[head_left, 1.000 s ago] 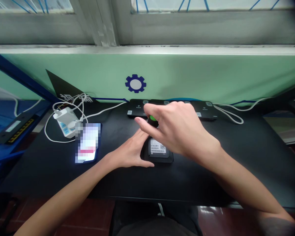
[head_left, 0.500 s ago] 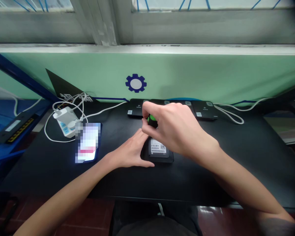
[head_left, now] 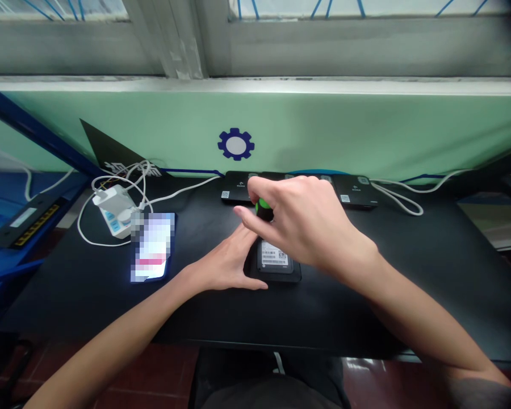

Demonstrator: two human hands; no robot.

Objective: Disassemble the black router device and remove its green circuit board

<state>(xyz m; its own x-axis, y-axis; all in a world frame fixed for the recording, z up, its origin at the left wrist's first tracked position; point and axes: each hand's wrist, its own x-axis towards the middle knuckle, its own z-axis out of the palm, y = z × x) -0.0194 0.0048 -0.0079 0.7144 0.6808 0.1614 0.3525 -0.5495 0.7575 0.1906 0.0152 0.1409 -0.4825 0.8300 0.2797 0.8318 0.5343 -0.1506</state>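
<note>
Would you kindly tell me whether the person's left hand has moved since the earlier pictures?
No, the left hand has not shifted: its thumb still lies at the same spot beside the labelled black drive.

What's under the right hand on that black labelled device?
A black rectangular device with a white barcode label shows below the right hand; the device's far end is covered by the hand and its green-topped black tool handle.
</note>
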